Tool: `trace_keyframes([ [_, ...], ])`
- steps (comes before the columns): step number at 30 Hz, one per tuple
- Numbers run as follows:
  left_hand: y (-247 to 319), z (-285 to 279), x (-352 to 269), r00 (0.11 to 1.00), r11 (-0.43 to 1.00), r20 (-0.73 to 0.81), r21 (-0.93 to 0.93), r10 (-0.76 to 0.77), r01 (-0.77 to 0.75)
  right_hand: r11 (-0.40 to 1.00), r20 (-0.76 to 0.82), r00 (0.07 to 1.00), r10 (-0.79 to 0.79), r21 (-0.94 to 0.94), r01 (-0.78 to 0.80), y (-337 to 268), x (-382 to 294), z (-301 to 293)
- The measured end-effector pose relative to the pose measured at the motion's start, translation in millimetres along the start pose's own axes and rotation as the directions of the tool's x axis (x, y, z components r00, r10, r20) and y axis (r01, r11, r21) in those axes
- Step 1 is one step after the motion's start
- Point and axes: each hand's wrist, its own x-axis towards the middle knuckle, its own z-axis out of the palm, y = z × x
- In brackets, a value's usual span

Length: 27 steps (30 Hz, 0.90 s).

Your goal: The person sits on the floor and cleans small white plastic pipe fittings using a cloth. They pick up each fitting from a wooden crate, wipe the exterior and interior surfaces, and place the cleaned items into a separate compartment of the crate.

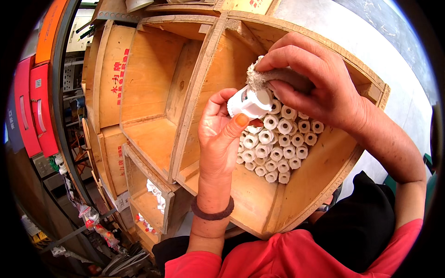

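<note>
My left hand point(222, 135) grips a white plastic pipe fitting point(252, 102) that bears a small dark label. Bunched in my right hand point(313, 76) is a greyish cloth point(257, 78), its frayed end pressed against the upper side of the fitting. Both hands are above a wooden box point(187, 189). Below them, several white plastic fittings point(276, 153) stand packed in rows in the box, their round holes facing up. Part of these rows is hidden behind my hands.
Left of the box is another wooden compartment point(156, 76). A smaller wooden bin point(149, 194) below it holds white fittings point(156, 194). Crates with red writing point(113, 83) line the left, beside a metal shelf frame point(61, 69) with red boxes point(36, 107). Pale floor point(379, 52) shows at upper right.
</note>
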Motion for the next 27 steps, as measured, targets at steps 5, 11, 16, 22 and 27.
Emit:
trace_keyframes([
  [5,3,-5,2,1.0,0.987,-0.018,-0.157,-0.023,0.02,0.995,0.068,0.994,0.082,0.056,-0.086,2,-1,1],
  [11,3,-9,2,0.999,0.944,0.021,-0.325,-0.048,0.052,0.987,-0.021,0.99,0.142,0.073,-0.14,3,-3,4],
  [16,1,-7,2,0.981,0.897,0.126,-0.401,-0.149,0.187,0.994,-0.031,0.993,0.112,0.008,-0.112,0,-2,6],
  [22,-3,-8,-1,0.971,0.874,0.138,-0.423,-0.197,0.238,0.997,0.004,0.998,0.07,0.042,-0.07,-7,-1,5],
  [27,-4,-11,-1,0.974,0.847,0.162,-0.485,-0.158,0.218,0.993,-0.055,0.998,0.033,0.113,-0.026,-6,-2,11],
])
